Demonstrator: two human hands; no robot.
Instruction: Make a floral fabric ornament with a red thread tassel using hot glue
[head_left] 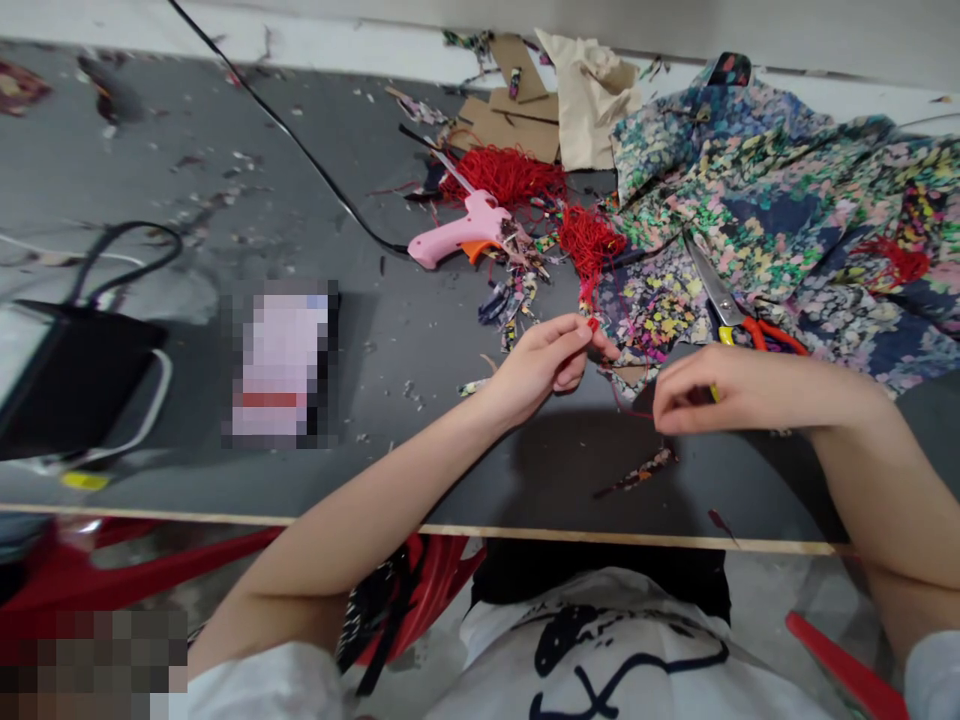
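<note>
Right and near side of pink glue gun (456,235), left hand (551,355) is pinching small red piece (593,325) between thumb and fingertip; farther right of gun, right hand (712,390) is hovering, fingers bent together, cannot tell whether gripping red thread (636,412); red yarn bundle (590,245) is lying right of gun; strands could be tangling if thread gets tugged, or sticking if gun is running hot.

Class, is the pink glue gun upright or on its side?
The pink glue gun lies on its side: from above, its handle and orange trigger show in profile.
</note>
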